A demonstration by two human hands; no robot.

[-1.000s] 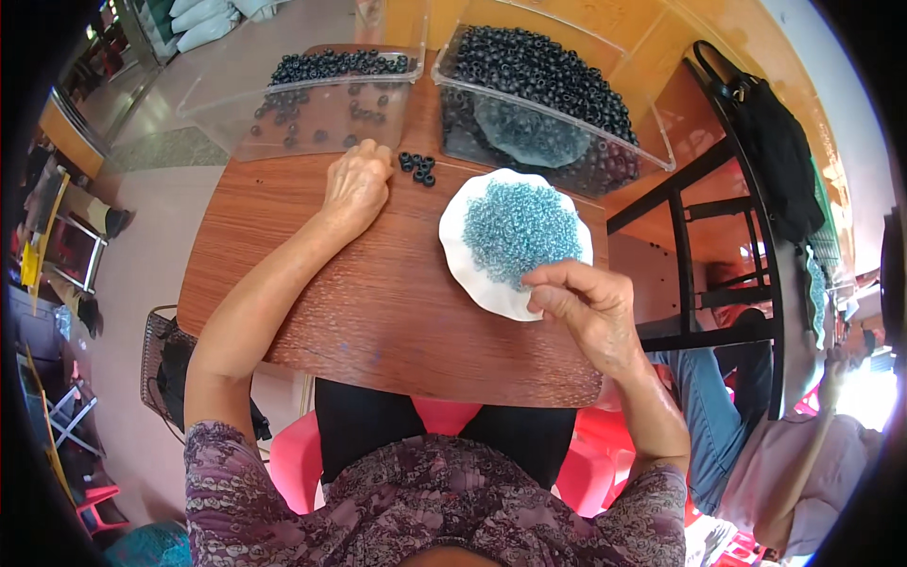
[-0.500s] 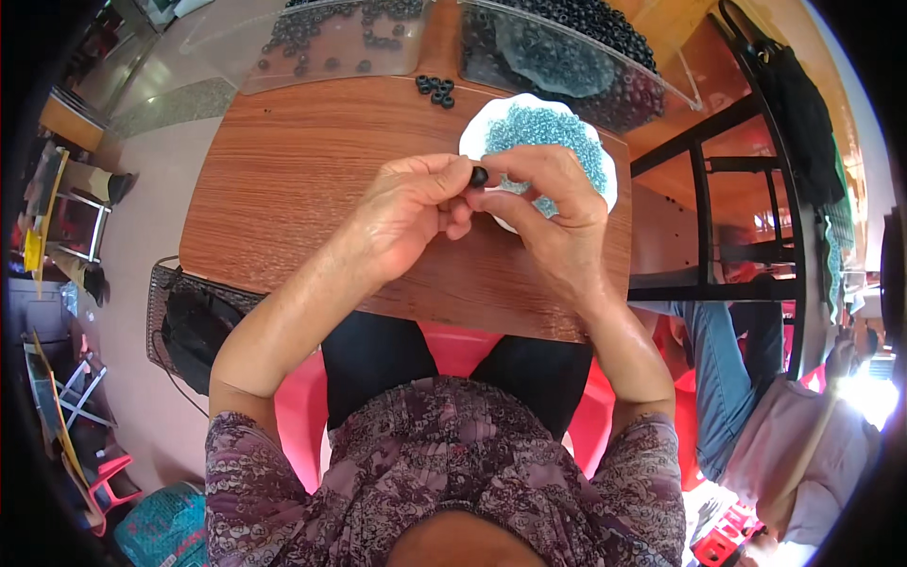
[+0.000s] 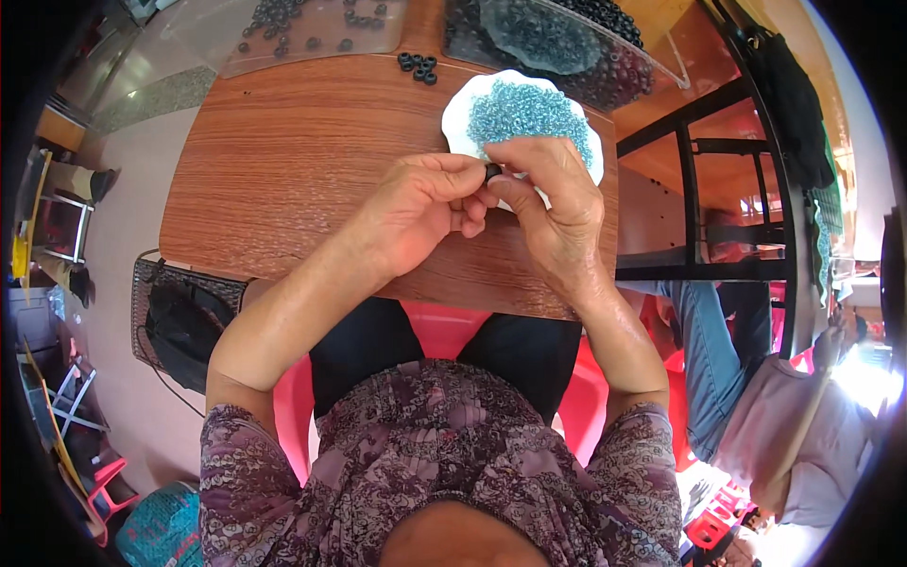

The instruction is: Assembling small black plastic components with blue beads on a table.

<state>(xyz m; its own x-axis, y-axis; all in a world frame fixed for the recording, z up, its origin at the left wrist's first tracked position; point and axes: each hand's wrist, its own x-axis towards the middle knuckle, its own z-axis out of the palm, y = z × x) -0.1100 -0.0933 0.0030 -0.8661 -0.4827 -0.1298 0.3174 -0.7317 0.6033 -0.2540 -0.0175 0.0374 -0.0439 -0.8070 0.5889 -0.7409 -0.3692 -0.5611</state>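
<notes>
Over the wooden table my left hand [image 3: 416, 208] is closed, its thumb and fingers pinching a small black round piece [image 3: 493, 172]. From the other side my right hand [image 3: 562, 203] meets it, thumb and forefinger bent in a pinch right at the piece. Whether anything tiny sits between those right fingertips is too small to tell. Just beyond the right hand lies a white wavy-rimmed dish [image 3: 457, 115], heaped with tiny clear blue pieces [image 3: 524, 115]. Several loose black ring-like pieces [image 3: 417, 68] rest on the table to the left of the dish.
Two clear plastic bins stand at the far edge: the left bin [image 3: 326, 52] and the right bin [image 3: 605, 66] hold black pieces. A black metal frame [image 3: 694, 203] is right of the table [image 3: 274, 180]. A mesh basket [image 3: 144, 317] hangs at left. Another person [image 3: 784, 425] sits at right.
The view has shifted slightly, so table and dish appear further up and left. Both hands stay together at the black piece, with the right fingertips closer over it.
</notes>
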